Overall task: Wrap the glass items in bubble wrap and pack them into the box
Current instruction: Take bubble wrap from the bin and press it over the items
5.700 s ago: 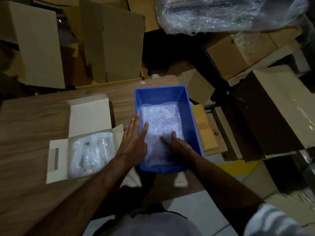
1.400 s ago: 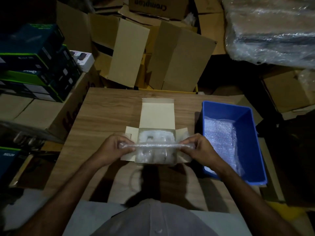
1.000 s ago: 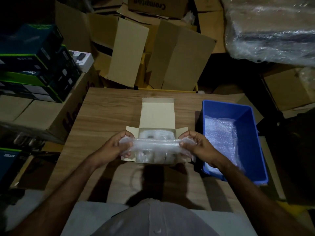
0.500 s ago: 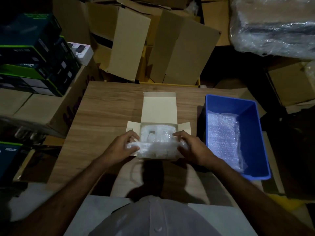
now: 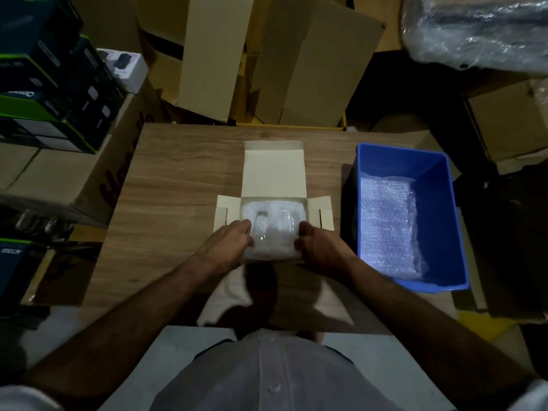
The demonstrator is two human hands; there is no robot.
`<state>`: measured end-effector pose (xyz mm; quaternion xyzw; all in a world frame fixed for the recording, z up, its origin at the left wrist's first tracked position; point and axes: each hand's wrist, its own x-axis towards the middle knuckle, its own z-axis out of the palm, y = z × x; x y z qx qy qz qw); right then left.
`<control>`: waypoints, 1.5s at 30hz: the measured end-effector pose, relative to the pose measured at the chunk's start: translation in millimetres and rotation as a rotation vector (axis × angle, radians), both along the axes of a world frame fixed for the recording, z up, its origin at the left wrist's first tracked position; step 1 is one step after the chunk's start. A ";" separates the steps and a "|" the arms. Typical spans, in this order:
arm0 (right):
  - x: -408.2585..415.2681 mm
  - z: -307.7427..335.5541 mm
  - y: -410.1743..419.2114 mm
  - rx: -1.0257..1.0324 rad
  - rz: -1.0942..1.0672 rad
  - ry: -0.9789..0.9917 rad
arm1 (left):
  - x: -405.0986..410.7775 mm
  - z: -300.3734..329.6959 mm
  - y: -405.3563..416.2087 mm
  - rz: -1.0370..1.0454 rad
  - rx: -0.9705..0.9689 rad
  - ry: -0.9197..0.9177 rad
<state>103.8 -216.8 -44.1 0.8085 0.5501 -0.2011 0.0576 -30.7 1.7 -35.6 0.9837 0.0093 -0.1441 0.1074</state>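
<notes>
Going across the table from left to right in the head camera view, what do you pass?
left hand → bubble-wrapped glass items in the open white box → right hand → blue bin with bubble wrap inside.

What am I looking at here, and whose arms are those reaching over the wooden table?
There is no machine: a person wears a camera on the head, so the single picture looks down along their own two bare arms. On the brown wooden table sits a small open cream cardboard box, its lid folded back and side flaps spread. Inside lie glass items wrapped in clear bubble wrap. The left hand and the right hand grip that padded bundle from either side, at the near end of the box. To the right stands a blue plastic tub with a spare sheet of bubble wrap lying in it. Around the table are stacked brown cartons; the light is dim, so finer details are hard to make out.
</notes>
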 end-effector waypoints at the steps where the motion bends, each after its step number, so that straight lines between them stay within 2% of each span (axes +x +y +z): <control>1: -0.2 -0.4 -1.6 0.007 -0.014 0.025 | -0.5 -1.0 0.7 -0.024 0.003 -0.005; 6: -5.5 -0.8 -9.0 0.041 -0.059 0.129 | -6.8 1.7 -3.4 -0.124 0.016 -0.055; 13: -5.6 -8.2 9.4 0.080 -0.315 0.125 | 27.9 3.5 -25.5 0.131 0.105 0.330; 14: -4.5 -7.5 13.2 0.077 -0.323 0.122 | 30.6 1.6 -27.8 0.142 0.105 0.342; 20: -13.0 -3.3 21.2 -0.026 -0.148 0.010 | 24.9 -4.0 -41.2 0.193 0.112 0.269; 24: -19.6 -14.8 19.4 0.086 -0.092 -0.025 | 28.9 -1.3 -45.6 0.241 0.030 0.369; 26: -18.8 -14.1 20.3 0.062 -0.044 -0.056 | 31.3 -6.9 -34.5 0.327 -0.084 0.388; 28: -16.1 -11.4 20.1 0.081 -0.108 0.001 | 28.4 -13.5 -20.5 0.295 -0.137 0.307; 30: -15.7 -7.0 19.8 0.124 -0.182 0.030 | 23.9 -12.2 -7.0 0.292 -0.208 0.117; 32: -15.6 -0.1 20.6 0.182 -0.297 0.073 | 26.1 -8.6 -0.6 0.292 -0.278 0.007; 35: -9.1 10.3 23.1 0.217 -0.505 0.122 | 46.2 -0.6 1.8 0.373 -0.329 0.087; 37: -4.9 11.3 28.0 0.172 -0.536 0.117 | 56.2 -6.0 -1.4 0.346 -0.243 0.216; 39: -3.4 6.1 34.6 0.130 -0.510 0.103 | 61.5 -16.5 -4.1 0.289 -0.136 0.269; 45: -7.6 -11.0 45.8 0.051 -0.477 0.079 | 57.1 -38.2 -25.5 0.296 -0.054 0.121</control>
